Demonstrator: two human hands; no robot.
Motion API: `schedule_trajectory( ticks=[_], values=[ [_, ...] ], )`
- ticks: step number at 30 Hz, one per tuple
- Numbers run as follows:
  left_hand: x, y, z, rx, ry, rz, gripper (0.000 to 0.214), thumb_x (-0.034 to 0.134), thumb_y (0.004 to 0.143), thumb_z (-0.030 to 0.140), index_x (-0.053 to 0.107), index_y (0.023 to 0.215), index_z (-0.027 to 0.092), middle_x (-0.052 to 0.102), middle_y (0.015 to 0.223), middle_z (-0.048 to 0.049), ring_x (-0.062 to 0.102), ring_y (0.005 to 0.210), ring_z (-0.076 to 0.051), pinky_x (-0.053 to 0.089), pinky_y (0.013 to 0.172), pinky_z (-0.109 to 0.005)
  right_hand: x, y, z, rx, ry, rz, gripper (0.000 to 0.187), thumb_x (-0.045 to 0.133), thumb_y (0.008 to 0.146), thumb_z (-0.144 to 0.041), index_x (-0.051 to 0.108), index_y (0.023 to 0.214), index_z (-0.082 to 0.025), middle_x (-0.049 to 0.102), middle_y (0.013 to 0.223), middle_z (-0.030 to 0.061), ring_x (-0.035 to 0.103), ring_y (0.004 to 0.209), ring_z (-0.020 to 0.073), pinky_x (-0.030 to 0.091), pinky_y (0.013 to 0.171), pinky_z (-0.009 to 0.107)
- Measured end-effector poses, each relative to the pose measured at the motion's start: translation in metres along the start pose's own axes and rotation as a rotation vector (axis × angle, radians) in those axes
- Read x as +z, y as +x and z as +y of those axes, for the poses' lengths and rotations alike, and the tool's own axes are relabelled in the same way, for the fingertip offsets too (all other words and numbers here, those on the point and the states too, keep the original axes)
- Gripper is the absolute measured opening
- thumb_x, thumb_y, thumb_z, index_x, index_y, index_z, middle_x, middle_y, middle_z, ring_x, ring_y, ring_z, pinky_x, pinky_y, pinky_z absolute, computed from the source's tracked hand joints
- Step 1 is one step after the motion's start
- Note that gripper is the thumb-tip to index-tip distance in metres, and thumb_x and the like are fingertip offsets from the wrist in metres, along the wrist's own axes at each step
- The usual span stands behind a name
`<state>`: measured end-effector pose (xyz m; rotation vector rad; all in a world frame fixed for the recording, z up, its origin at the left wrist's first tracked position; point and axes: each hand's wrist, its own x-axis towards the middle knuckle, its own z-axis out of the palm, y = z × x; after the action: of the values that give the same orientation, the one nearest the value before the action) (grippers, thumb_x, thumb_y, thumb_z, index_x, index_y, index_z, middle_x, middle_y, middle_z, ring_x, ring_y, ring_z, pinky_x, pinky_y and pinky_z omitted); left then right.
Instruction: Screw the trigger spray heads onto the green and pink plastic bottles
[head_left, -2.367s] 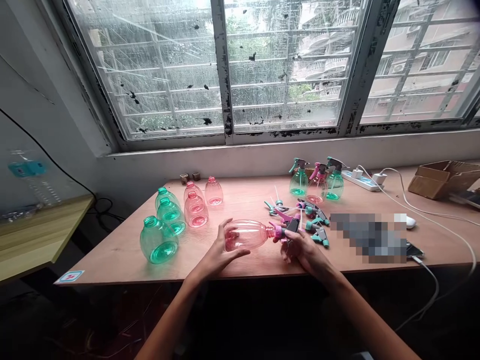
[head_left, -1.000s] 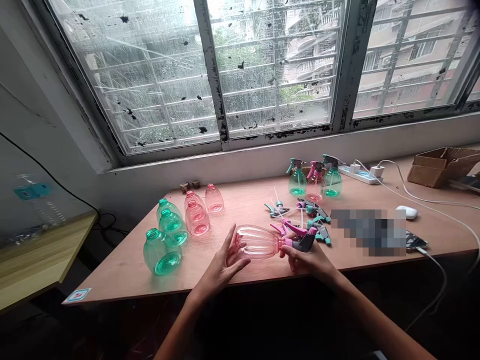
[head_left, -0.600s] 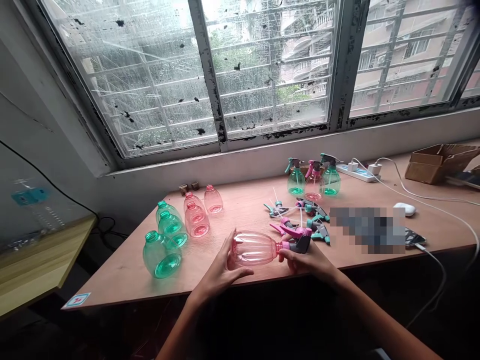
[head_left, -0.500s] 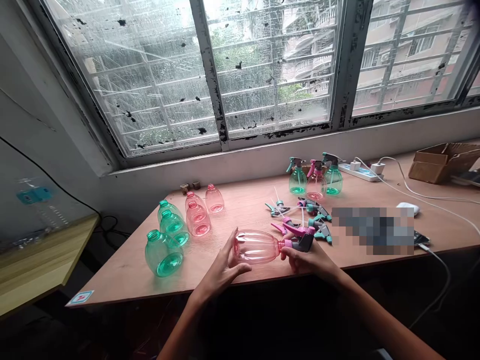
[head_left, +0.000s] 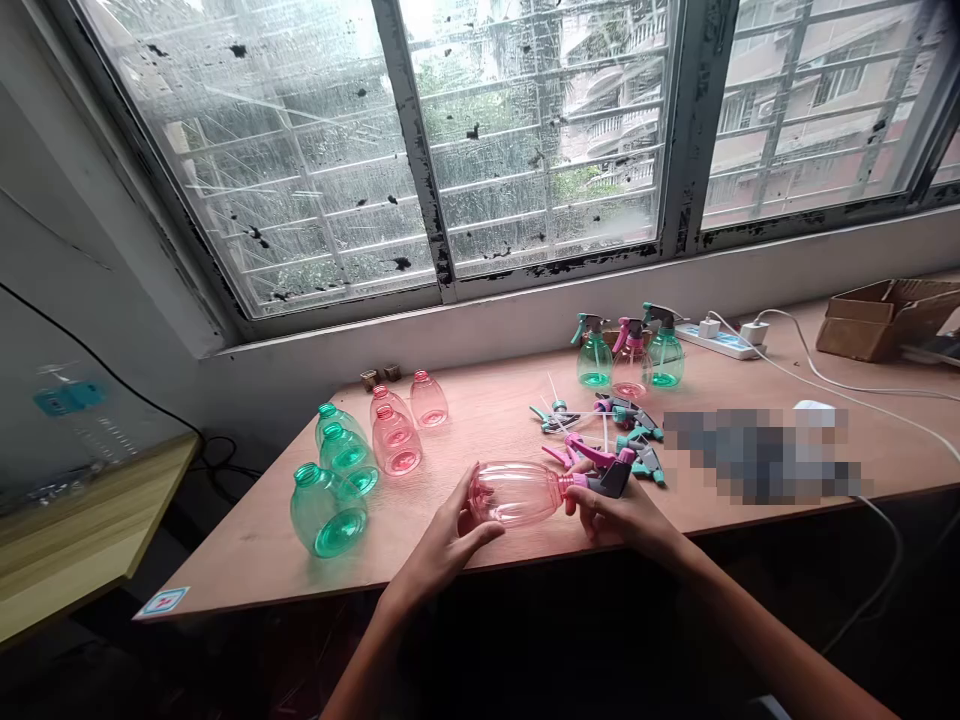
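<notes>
A clear pink spray bottle lies sideways in the air over the table's front edge, its base to the left. My left hand is wrapped round the base end. At the neck, my right hand grips the pink collar of the grey-and-pink spray head. The head sits against the bottle's mouth; how tightly it is screwed on I cannot tell. Just behind lies a pile of loose trigger heads, pink, teal and grey, some with white tubes.
Open green bottles and pink bottles stand on the left of the table. Assembled spray bottles stand at the back, near a power strip with cables. A cardboard box sits at far right; a blurred patch covers the right front.
My right fingers have shifted slightly around the collar, and the spray head has turned a little. The bottle stays in nearly the same place; the view has moved slightly.
</notes>
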<state>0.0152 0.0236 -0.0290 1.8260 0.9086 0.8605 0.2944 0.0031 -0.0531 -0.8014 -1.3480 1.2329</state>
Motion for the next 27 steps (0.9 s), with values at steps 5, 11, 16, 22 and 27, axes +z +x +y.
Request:
schedule_trajectory(
  ticks=[5,11,16,22,27],
  values=[
    [0.0009,0.0000,0.0076,-0.027,-0.060,0.028,0.082,0.070,0.089,0.038,0.024,0.156,0.026,0.050,0.148,-0.0133,0.055,0.131,-0.031,0.041,0.113,-0.051,-0.0008,0.0002,0.0032,0.001,0.007,0.017,0.033,0.074,0.086,-0.042,0.054,0.100,-0.020,0.071,0.074,0.0009,0.061,0.045,0.0122,0.046,0.041,0.023],
    [0.0031,-0.0003,0.0038,0.029,-0.092,0.049,0.096,0.081,0.078,0.028,0.023,0.153,0.039,0.037,0.156,-0.0108,0.057,0.127,-0.030,0.051,0.105,-0.051,-0.0012,0.0008,0.0065,0.014,0.005,0.035,0.034,0.074,0.086,-0.042,0.054,0.102,-0.020,0.070,0.073,0.0001,0.059,0.044,0.0121,0.046,0.041,0.024],
    [0.0022,0.0018,-0.0009,0.049,-0.050,0.024,0.100,0.085,0.073,0.026,0.027,0.154,0.035,0.039,0.153,-0.0144,0.056,0.126,-0.034,0.049,0.105,-0.056,0.0021,0.0004,0.0016,0.027,0.018,0.030,0.037,0.077,0.083,-0.044,0.055,0.100,-0.020,0.070,0.073,0.0002,0.059,0.044,0.0123,0.047,0.041,0.025],
    [-0.0011,0.0013,-0.0017,0.016,-0.051,-0.055,0.103,0.085,0.074,0.038,0.023,0.156,0.029,0.053,0.140,-0.0143,0.052,0.130,-0.035,0.042,0.111,-0.054,0.0027,-0.0007,0.0000,0.028,0.015,0.045,0.038,0.077,0.081,-0.047,0.055,0.098,-0.020,0.070,0.072,0.0004,0.059,0.044,0.0134,0.046,0.041,0.025],
    [-0.0011,-0.0021,0.0040,-0.006,-0.078,-0.037,0.077,0.059,0.094,0.052,0.025,0.154,0.019,0.058,0.130,-0.0164,0.058,0.123,-0.031,0.040,0.110,-0.051,0.0016,-0.0006,0.0016,0.018,-0.015,0.054,0.038,0.076,0.083,-0.048,0.056,0.099,-0.020,0.070,0.072,0.0010,0.060,0.044,0.0131,0.043,0.041,0.024]
  ],
)
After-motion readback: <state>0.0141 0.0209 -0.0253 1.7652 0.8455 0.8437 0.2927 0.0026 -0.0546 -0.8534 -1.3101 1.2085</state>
